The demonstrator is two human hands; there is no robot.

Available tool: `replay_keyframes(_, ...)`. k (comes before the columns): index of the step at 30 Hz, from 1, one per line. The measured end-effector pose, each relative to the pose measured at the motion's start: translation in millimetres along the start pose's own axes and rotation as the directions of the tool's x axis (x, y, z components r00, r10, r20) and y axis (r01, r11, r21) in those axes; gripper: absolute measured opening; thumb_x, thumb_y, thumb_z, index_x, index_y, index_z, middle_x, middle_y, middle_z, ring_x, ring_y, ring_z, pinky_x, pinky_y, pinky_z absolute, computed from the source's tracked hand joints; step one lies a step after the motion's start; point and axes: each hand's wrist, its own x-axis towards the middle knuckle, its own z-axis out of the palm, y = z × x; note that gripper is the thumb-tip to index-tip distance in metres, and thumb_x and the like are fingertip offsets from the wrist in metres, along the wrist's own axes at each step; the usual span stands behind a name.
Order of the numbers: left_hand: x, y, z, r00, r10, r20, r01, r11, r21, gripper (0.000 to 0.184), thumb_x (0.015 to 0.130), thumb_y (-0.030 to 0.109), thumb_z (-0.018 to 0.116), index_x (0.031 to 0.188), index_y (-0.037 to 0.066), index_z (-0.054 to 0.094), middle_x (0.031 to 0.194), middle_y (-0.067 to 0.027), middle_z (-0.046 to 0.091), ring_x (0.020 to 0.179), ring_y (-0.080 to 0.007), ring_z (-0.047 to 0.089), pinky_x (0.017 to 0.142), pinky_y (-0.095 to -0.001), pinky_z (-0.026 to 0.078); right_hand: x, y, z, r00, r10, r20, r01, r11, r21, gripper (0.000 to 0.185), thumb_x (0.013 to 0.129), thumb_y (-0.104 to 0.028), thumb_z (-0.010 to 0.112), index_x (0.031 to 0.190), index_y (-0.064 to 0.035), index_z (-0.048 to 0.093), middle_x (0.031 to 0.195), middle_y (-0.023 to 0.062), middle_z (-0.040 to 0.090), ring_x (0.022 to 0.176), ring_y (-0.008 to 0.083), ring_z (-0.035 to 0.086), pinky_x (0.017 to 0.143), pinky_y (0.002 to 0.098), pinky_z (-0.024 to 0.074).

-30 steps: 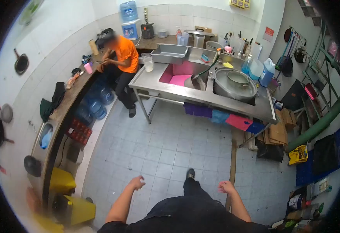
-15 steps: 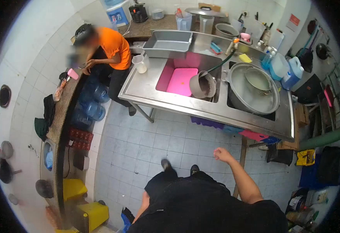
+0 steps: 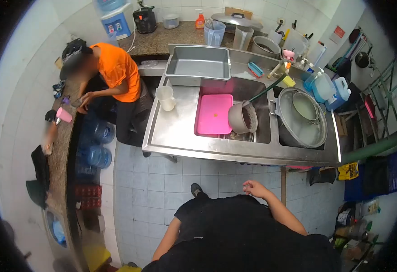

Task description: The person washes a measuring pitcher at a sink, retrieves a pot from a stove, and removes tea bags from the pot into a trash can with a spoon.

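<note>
My right hand [image 3: 255, 188] hangs in front of my body over the tiled floor, fingers apart and holding nothing. Of my left side only the forearm shows at the lower left; the hand is hidden. Ahead stands a steel sink unit [image 3: 180, 140]. In its left basin are a pink tray [image 3: 215, 114] and a grey pot [image 3: 242, 119], with a green hose reaching in. The right basin holds a large metal pot [image 3: 289, 124] with a smaller bowl [image 3: 305, 106] inside. A grey tray [image 3: 198, 63] and a clear jug [image 3: 166, 99] sit on the unit's left part.
A person in an orange top [image 3: 119, 75] sits at the left counter [image 3: 62, 167], both hands on a small object. Water bottles [image 3: 99, 156] stand under the counter. Blue detergent jugs [image 3: 338, 93] are at the unit's right end, near a green ladder [image 3: 386, 97].
The sink unit appears nearer and larger. My left hand, visible a second ago, has left view. My right hand has moved left in the view. The seated person leans further over the counter.
</note>
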Motion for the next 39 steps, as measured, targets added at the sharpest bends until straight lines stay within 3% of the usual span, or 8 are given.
replay_keyframes(4, -39, -17, -33, 0.99, -0.03, 0.14, 0.041, 0.996, -0.082, 0.041, 0.1, 0.022, 0.055, 0.133, -0.002, 0.054, 0.124, -0.0114, 0.066, 0.111, -0.0194, 0.06, 0.099, -0.0362, 0.045, -10, -20, 13, 0.989, 0.042, -0.14, -0.03, 0.996, 0.088, 0.033, 0.091, -0.02, 0.067, 0.12, -0.0044, 0.061, 0.089, 0.0071, 0.068, 0.078, 0.0147, 0.066, 0.07, 0.0302, 0.0512)
replay_keyframes(16, -15, 20, -60, 0.998, -0.056, 0.031, 0.059, 0.995, -0.079, 0.044, 0.1, 0.025, 0.056, 0.136, 0.0, 0.053, 0.125, -0.0112, 0.065, 0.113, -0.0188, 0.059, 0.1, -0.0361, 0.044, -21, -42, -6, 0.965, 0.094, -0.247, -0.042, 0.977, 0.21, 0.028, 0.093, -0.016, 0.065, 0.118, -0.0048, 0.061, 0.094, 0.0046, 0.07, 0.081, 0.0105, 0.066, 0.07, 0.0265, 0.0493)
replay_keyframes(21, -47, 51, -83, 0.986, -0.032, 0.162, 0.031, 1.0, 0.004, 0.045, 0.1, 0.027, 0.057, 0.136, 0.0, 0.053, 0.126, -0.011, 0.065, 0.113, -0.0185, 0.059, 0.1, -0.0361, 0.044, -11, -76, -47, 0.947, 0.071, -0.312, 0.044, 0.936, 0.349, 0.032, 0.093, -0.013, 0.064, 0.122, -0.0011, 0.059, 0.098, 0.0076, 0.069, 0.08, 0.0145, 0.067, 0.072, 0.0284, 0.0525)
replay_keyframes(25, -65, 167, -123, 0.795, -0.133, 0.592, -0.018, 0.97, 0.242, 0.053, 0.098, 0.04, 0.058, 0.139, 0.007, 0.053, 0.128, -0.0142, 0.064, 0.118, -0.0241, 0.059, 0.102, -0.038, 0.044, 24, -115, -112, 0.937, 0.066, -0.342, 0.108, 0.879, 0.465, 0.031, 0.092, -0.012, 0.062, 0.121, -0.0028, 0.058, 0.099, 0.0074, 0.069, 0.082, 0.0132, 0.066, 0.068, 0.0267, 0.0516)
replay_keyframes(28, -38, 320, -125, 0.788, -0.391, 0.476, -0.186, 0.585, 0.789, 0.057, 0.095, 0.043, 0.06, 0.141, 0.011, 0.051, 0.13, -0.0194, 0.062, 0.123, -0.0334, 0.058, 0.103, -0.0414, 0.045, 98, -113, -170, 0.918, 0.001, -0.397, 0.201, 0.861, 0.467, 0.031, 0.091, -0.011, 0.062, 0.12, -0.0035, 0.058, 0.097, 0.0067, 0.068, 0.082, 0.0133, 0.065, 0.064, 0.0264, 0.0505)
replay_keyframes(32, 67, 480, -65, 0.875, 0.053, 0.481, -0.444, 0.484, 0.754, 0.054, 0.095, 0.033, 0.062, 0.141, 0.007, 0.05, 0.131, -0.0232, 0.059, 0.121, -0.0408, 0.056, 0.104, -0.0468, 0.043, 194, -141, -228, 0.885, 0.122, -0.45, 0.272, 0.649, 0.711, 0.034, 0.088, -0.011, 0.064, 0.121, -0.0031, 0.056, 0.091, 0.0065, 0.064, 0.075, 0.0142, 0.064, 0.059, 0.0276, 0.0496)
replay_keyframes(34, 144, 522, -22, 0.718, 0.506, 0.478, -0.679, 0.358, 0.641, 0.051, 0.092, 0.029, 0.064, 0.137, 0.007, 0.051, 0.125, -0.0221, 0.062, 0.116, -0.0399, 0.059, 0.098, -0.0469, 0.047, 228, -157, -252, 0.855, 0.227, -0.466, 0.252, 0.604, 0.756, 0.036, 0.087, -0.008, 0.064, 0.121, -0.0019, 0.056, 0.088, 0.008, 0.063, 0.07, 0.0158, 0.063, 0.059, 0.0291, 0.0502)
replay_keyframes(39, 285, 574, 64, 0.839, 0.525, 0.143, -0.542, 0.826, 0.152, 0.045, 0.094, 0.016, 0.066, 0.134, 0.002, 0.051, 0.126, -0.0133, 0.062, 0.111, -0.0207, 0.061, 0.098, -0.0343, 0.048, 276, -197, -311, 0.736, 0.003, -0.677, 0.47, 0.718, 0.514, 0.029, 0.087, -0.01, 0.064, 0.114, -0.001, 0.06, 0.091, 0.0103, 0.068, 0.075, 0.016, 0.066, 0.067, 0.03, 0.0513)
